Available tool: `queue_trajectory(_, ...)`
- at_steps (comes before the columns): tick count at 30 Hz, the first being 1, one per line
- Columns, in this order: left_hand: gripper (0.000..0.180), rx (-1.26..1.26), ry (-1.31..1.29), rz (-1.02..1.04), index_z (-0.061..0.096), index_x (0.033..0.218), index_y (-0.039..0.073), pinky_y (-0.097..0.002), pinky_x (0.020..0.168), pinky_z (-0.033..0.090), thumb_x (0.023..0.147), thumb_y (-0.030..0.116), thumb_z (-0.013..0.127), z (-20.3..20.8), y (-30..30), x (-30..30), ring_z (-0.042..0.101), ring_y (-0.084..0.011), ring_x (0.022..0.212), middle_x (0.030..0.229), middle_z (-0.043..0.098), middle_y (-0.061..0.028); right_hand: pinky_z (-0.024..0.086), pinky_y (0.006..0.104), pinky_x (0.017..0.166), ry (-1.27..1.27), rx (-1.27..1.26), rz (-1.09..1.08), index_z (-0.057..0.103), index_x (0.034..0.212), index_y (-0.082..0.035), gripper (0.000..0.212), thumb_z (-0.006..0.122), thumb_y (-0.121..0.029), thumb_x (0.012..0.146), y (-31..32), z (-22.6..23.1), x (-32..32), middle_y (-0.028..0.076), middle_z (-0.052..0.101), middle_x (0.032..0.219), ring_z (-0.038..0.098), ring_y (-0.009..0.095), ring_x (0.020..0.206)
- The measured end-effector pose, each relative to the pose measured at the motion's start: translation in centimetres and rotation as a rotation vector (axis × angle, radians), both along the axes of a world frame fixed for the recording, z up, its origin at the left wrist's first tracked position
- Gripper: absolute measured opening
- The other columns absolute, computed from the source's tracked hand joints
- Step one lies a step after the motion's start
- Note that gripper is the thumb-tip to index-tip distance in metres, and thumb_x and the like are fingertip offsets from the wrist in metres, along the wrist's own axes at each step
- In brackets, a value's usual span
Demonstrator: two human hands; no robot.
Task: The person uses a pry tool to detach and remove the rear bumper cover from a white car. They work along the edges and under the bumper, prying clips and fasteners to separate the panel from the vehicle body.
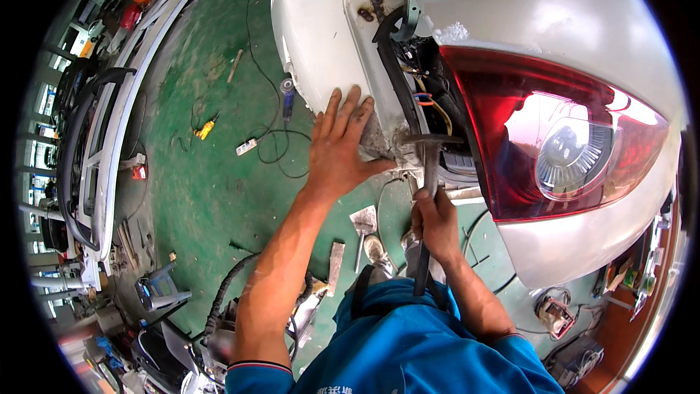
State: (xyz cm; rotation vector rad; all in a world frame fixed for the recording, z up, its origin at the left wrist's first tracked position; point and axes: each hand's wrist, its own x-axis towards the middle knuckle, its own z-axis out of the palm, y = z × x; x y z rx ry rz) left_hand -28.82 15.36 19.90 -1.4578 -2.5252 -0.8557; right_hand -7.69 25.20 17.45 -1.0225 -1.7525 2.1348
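Bright-blue cloth work shirt [423, 350] spreads below a worker's left hand [339, 153], open with fingers splayed against a white-painted metal car panel [317, 36]. The right hand [437, 226] grips the shaft of a dark metal hammer [431, 171], its head between the panel and a red-and-clear plastic tail light [503, 175]. Beyond, a blue-handled power tool [288, 107] lies on green-painted floor [193, 208].

A dark hammer [431, 168] (head foremost) is beside a white, rough-edged car panel [319, 33].

A yellow tool [205, 130] and a power strip [247, 147] lie on green flooring [211, 204] (scuffed).
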Motion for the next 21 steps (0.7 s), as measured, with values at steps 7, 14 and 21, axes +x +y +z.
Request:
queue_trajectory(7, 0.11, -0.007, -0.009, -0.001, 0.046, 0.151, 0.012, -0.0591, 0.117, 0.03, 0.057, 0.045, 0.093, -0.2, 0.2, 0.0, 0.025, -0.0373, 0.152, 0.163, 0.033, -0.0097, 0.034, 0.0252, 0.041, 0.033, -0.037, 0.031, 0.049, 0.095, -0.006, 0.031, 0.052, -0.035, 0.107, -0.7, 1.1, -1.1, 0.0, 0.049, 0.061, 0.043, 0.008, 0.045)
queue_trajectory(14, 0.109, -0.04, 0.009, 0.013, 0.045, 0.151, 0.011, -0.052, 0.12, 0.03, 0.058, 0.042, 0.093, 0.4, 0.0, 0.1, 0.025, -0.0361, 0.152, 0.163, 0.033, -0.0106, 0.033, 0.0258, 0.04, 0.029, -0.038, -0.058, 0.05, 0.094, -0.006, 0.03, 0.053, -0.033, 0.106, -0.1, 0.4, -1.0, 0.001, 0.049, 0.061, 0.043, 0.008, 0.044)
queue_trajectory(21, 0.109, -0.035, 0.023, 0.015, 0.045, 0.151, 0.012, -0.0515, 0.12, 0.029, 0.058, 0.041, 0.093, 0.4, -0.1, 0.2, 0.025, -0.035, 0.153, 0.163, 0.033, -0.0098, 0.033, 0.0259, 0.041, 0.024, -0.063, -0.114, 0.05, 0.093, -0.005, 0.03, 0.053, -0.032, 0.106, -0.6, 0.4, -0.7, 0.001, 0.05, 0.061, 0.043, 0.009, 0.045)
